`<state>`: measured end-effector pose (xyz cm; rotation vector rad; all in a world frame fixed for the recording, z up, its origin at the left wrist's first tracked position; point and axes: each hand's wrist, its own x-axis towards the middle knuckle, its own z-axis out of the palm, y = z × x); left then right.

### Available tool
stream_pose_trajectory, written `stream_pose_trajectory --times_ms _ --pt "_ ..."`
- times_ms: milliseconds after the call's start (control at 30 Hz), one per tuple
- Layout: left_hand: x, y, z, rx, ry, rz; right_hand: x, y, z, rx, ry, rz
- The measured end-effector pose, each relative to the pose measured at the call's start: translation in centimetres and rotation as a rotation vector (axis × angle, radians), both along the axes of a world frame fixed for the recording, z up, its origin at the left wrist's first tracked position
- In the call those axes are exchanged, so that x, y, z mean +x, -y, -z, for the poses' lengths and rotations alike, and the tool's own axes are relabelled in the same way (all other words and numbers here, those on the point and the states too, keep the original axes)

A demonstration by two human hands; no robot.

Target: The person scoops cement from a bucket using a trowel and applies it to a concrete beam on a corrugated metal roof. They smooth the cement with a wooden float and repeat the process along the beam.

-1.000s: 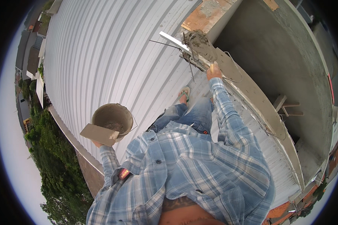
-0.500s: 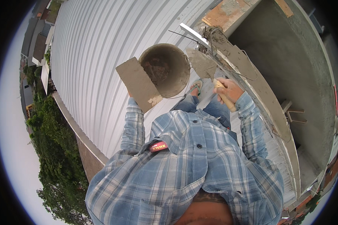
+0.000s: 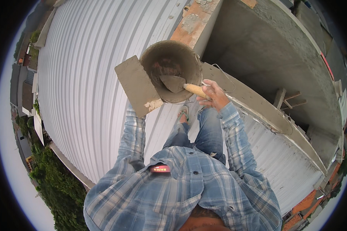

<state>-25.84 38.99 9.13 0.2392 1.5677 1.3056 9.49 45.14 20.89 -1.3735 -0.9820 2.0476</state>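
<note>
In my right hand (image 3: 215,96) is a trowel by its pale wooden handle (image 3: 196,91). Its mortar-smeared blade (image 3: 172,83) dips inside a round bucket (image 3: 189,63) caked with grey mortar. Dark, partly reddish residue shows deeper in the bucket. A flat rectangular mortar board (image 3: 137,86), coated grey and chipped pale at its near corner, overlaps the bucket's left rim. From below, my left arm (image 3: 133,133) reaches under this board and supports it; the board hides my left hand.
White ribbed metal roofing (image 3: 92,57) spreads under my feet and to the left. On the right runs a mortar-covered wall ledge (image 3: 254,98) with wire loops sticking out. Beyond it drops a deep concrete recess (image 3: 266,57) with a small wooden frame (image 3: 289,100). Treetops (image 3: 54,184) lie beyond the left roof edge.
The trowel has moved left from beside the wall ledge into the bucket, with my right hand following. My view has shifted, and the board stays by the bucket's left side.
</note>
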Motion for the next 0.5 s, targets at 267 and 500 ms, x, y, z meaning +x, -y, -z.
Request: stream_pose_trajectory --times_ms 267,500 --pt "-0.2 -12.5 3.0 0.092 -0.061 -0.005 3.5 -8.2 4.0 0.148 -0.151 0.273" --pt "1.7 -16.8 10.4 0.099 -0.023 -0.050 12.4 6.3 14.5 -0.329 -0.051 0.107"
